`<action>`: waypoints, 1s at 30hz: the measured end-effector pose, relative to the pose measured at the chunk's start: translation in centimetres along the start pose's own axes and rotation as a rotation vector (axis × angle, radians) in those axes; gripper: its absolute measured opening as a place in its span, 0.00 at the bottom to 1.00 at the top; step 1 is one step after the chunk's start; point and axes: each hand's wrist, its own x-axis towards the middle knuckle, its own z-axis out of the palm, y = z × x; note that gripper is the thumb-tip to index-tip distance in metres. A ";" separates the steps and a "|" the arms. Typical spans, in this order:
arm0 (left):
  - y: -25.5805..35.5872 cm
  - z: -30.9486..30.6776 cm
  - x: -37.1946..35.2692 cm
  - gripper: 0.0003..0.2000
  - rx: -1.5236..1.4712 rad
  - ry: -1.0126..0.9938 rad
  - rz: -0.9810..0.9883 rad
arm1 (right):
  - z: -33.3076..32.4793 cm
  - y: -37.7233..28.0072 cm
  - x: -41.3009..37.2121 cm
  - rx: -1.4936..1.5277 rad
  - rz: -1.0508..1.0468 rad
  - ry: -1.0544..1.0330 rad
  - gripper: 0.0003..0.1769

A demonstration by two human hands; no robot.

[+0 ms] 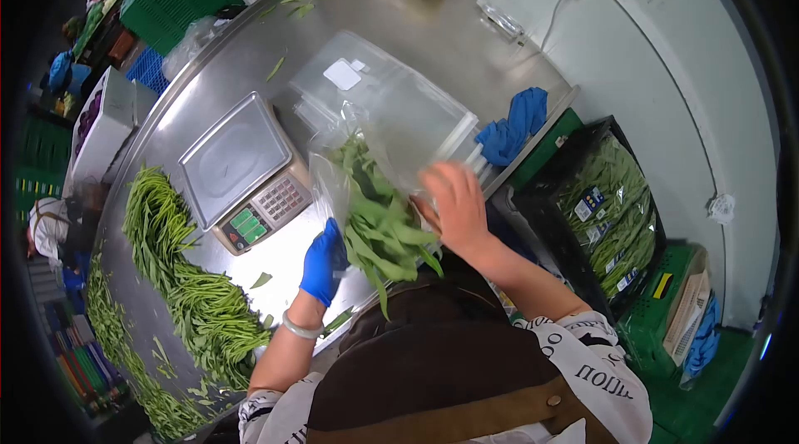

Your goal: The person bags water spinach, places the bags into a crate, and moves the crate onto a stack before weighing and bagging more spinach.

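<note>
- left glove (321, 265): bright blue, centre of the frame
- leafy greens (379, 223): mid-green, centre
- scale (293, 168): beige, with silver pan (233, 161), left of centre
- right sleeve (587, 365): white with black lettering, lower right
- crate (175, 1): green, upper left

Worktop (399, 19) is smooth grey metal with bright glare patches; scale pan (226, 159) reads as satin metal, scale housing (293, 163) as matt beige plastic. Bag (327, 182) is thin, clear, crinkled plastic film with glossy highlights, greens (374, 215) inside are matt; the stacked clear sheets (391, 99) look like smooth, semi-gloss plastic. Glove (321, 265) is smooth blue rubber-like film, apron (416, 361) matt dark cloth, wall (707, 111) smooth and pale, black crate (657, 228) hard plastic.
</note>
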 end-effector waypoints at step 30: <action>2.4 0.9 -4.7 0.39 1.294 -0.274 0.805 | -4.9 -10.7 5.9 0.231 -0.248 -0.496 0.09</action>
